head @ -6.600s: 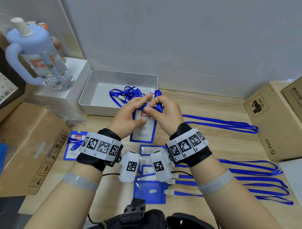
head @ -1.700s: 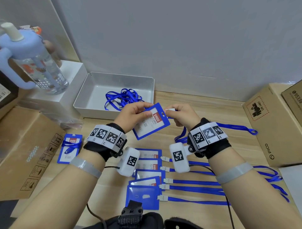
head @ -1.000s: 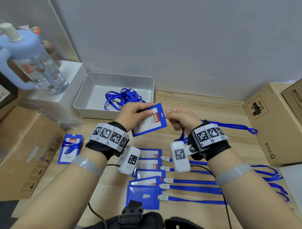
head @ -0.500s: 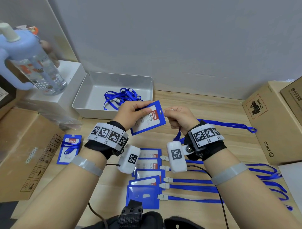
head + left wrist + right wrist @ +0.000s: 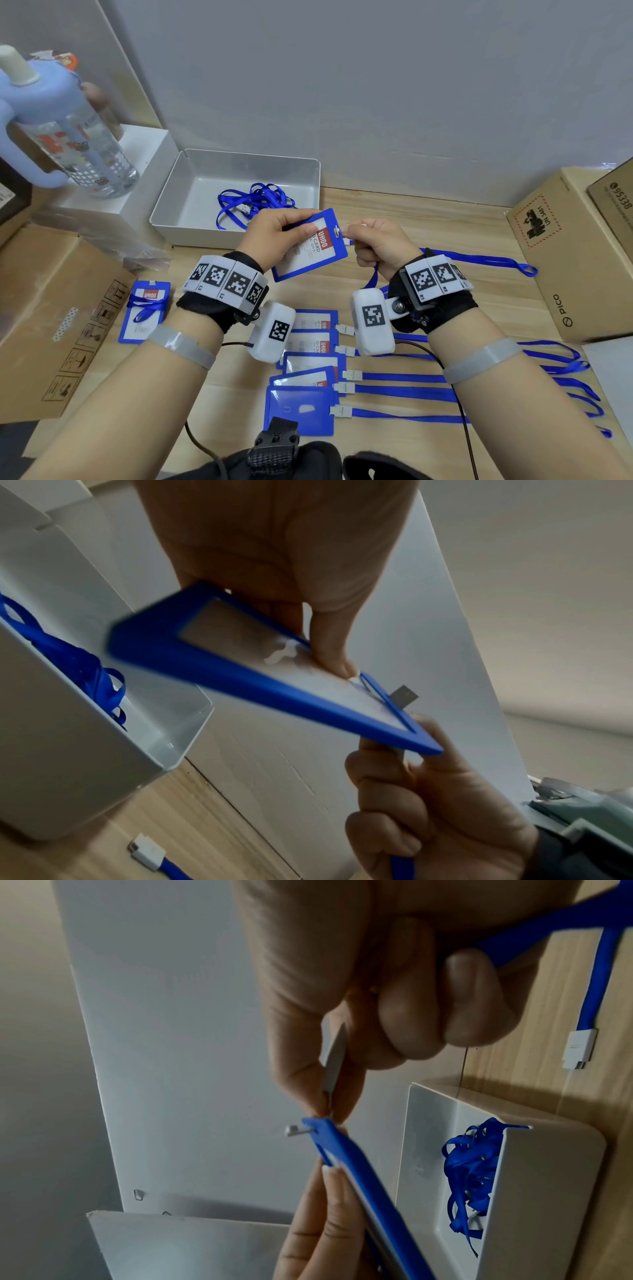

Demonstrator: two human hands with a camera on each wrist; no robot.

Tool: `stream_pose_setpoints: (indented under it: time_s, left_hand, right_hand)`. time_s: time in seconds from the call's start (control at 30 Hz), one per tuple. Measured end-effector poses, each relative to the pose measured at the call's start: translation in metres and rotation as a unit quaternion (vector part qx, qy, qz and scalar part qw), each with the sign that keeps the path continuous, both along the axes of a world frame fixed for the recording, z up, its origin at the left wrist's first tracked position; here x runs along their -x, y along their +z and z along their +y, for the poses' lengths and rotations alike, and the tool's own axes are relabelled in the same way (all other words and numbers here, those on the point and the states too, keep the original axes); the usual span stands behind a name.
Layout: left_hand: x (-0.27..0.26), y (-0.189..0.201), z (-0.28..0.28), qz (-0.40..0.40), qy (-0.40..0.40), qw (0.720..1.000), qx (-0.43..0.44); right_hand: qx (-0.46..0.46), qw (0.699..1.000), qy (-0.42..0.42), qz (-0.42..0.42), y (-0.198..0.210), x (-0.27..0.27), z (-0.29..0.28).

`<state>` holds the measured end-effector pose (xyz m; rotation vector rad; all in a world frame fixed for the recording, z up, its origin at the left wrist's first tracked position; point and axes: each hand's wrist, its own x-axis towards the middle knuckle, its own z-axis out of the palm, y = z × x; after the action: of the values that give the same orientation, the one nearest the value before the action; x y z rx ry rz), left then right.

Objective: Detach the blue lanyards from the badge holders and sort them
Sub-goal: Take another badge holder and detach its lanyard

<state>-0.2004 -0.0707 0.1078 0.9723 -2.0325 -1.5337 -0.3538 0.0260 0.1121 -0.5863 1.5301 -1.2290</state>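
Clip (image 5: 334, 1058) mostly hidden between fingers (image 5: 301, 1053).

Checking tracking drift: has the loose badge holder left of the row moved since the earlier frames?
No. The wrapped badge holder lies beside the cardboard box edge as before; small offsets look like head-camera motion.

Blue badge holder (image 5: 310, 245) with red-and-white card, tilted in the air, lanyard (image 5: 479, 257) clip at its top slot, strap trailing to the table, detached lanyards (image 5: 255, 202) heaped in grey tray (image 5: 191, 186)
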Motion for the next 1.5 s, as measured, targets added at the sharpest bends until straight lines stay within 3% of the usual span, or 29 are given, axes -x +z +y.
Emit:
stream_pose_setpoints:
  time_s: [0.23, 0.57, 0.77, 0.87, 0.97, 1.07, 1.13, 1.23, 1.3, 1.4, 1.5]
  left_hand:
    - [0.002, -0.001, -0.001, -0.010, 0.007, 1.000, 0.011]
    - [-0.004, -0.004, -0.004, -0.053, 0.002, 0.997, 0.048]
    - [-0.004, -0.005, -0.005, -0.053, -0.001, 0.997, 0.060]
    - [-0.005, -0.009, -0.005, -0.036, 0.016, 0.998, 0.042]
    - [-0.011, -0.014, -0.004, 0.019, 0.066, 0.996, -0.055]
    - [-0.016, -0.018, 0.000, 0.110, 0.125, 0.951, -0.262]
    - [-0.017, -0.020, 0.002, 0.124, 0.129, 0.933, -0.312]
    - [-0.017, -0.018, 0.004, 0.126, 0.142, 0.939, -0.286]
    - [-0.018, -0.019, 0.002, 0.130, 0.168, 0.939, -0.269]
    - [-0.024, -0.024, -0.002, 0.129, 0.217, 0.932, -0.260]
    - [-0.034, -0.038, -0.004, 0.122, 0.276, 0.917, -0.260]
  right_hand:
    - [0.017, 0.998, 0.058, -0.025, 0.001, 0.000, 0.002]
    - [-0.007, 0.994, 0.045, 0.103, 0.001, -0.002, 0.000]
    - [-0.007, 0.969, 0.079, 0.235, -0.008, 0.000, -0.002]
    - [0.003, 0.976, 0.039, 0.216, -0.011, 0.000, -0.005]
    - [0.027, 0.988, 0.009, 0.151, -0.008, -0.001, -0.002]
    - [0.064, 0.994, -0.005, 0.086, -0.004, -0.001, 0.003]
    - [0.082, 0.994, 0.002, 0.076, -0.002, 0.001, 0.006]
    - [0.061, 0.983, 0.031, 0.169, -0.001, 0.006, 0.015]
    - [0.024, 0.956, 0.037, 0.289, -0.010, 0.017, 0.023]
    - [-0.066, 0.905, -0.037, 0.418, -0.023, 0.040, 0.045]
    - [-0.101, 0.916, -0.145, 0.360, -0.034, 0.061, 0.074]
